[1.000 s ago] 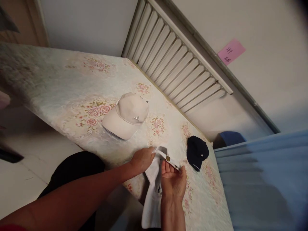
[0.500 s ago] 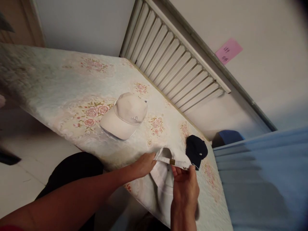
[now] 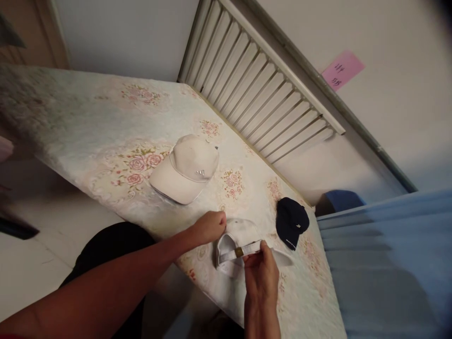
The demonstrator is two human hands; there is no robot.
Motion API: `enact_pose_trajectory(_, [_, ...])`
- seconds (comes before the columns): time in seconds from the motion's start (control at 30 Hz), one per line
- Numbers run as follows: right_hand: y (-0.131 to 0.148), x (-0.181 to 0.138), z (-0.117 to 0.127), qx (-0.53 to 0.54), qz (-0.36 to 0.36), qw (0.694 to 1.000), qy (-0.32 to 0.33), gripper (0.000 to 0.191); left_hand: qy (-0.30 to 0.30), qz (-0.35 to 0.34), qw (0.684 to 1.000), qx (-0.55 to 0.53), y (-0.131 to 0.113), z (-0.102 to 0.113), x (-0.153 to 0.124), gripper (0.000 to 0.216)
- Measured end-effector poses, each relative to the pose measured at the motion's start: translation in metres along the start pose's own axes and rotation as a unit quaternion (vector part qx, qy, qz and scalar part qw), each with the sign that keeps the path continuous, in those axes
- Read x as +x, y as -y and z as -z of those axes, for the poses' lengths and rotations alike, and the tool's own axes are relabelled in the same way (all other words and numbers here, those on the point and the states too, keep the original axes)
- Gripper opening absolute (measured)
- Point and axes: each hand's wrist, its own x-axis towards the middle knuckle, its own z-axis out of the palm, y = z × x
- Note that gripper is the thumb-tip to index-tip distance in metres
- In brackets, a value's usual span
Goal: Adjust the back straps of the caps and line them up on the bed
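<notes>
"What does the head view give us?"

"A white cap (image 3: 243,230) just above the flower-printed cover (image 3: 106,113), near its front edge. Soft cloth, rounded crown, a curved brim (image 3: 282,257), and a narrow strap (image 3: 251,247) with a brassy buckle (image 3: 239,252) across the back opening."

"Which way does it point?"

"Brim to the right and slightly down the frame, opening to the left. The long axis runs that same way, nearly level."

"And the hands?"

"The right hand (image 3: 262,273) pinches the strap, thumb above and fingers beneath. The left hand (image 3: 210,227) is curled closed beside the crown; I can't tell whether it grips any fabric."

"Anything around it?"

"A smooth, domed cream cap (image 3: 193,160) lies to the left, and a dark navy cap (image 3: 291,221) lies just beyond the brim."
</notes>
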Motion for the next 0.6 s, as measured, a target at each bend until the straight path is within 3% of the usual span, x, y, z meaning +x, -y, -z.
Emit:
enact_pose_trajectory(0.13, [-0.007, -0.011, -0.01, 0.004, -0.023, 0.998, 0.064, 0.019, -0.069, -0.05, 0.992, -0.095, -0.006, -0.006, -0.003, 0.015])
enact_pose_trajectory(0.23, [-0.007, -0.015, -0.011, 0.038, -0.056, 0.992, 0.105, 0.017, -0.047, -0.097, 0.982, -0.154, -0.012, -0.009, -0.01, 0.016])
enact_pose_trajectory(0.33, [-0.005, -0.013, -0.002, 0.064, -0.078, 0.981, 0.163, 0.022, -0.03, -0.095, 0.976, -0.191, -0.015, -0.011, -0.013, 0.015])
enact_pose_trajectory(0.6, [-0.011, -0.009, 0.017, 0.074, -0.054, 0.977, 0.193, 0.036, -0.042, -0.1, 0.985, -0.132, -0.015, -0.02, -0.026, 0.014])
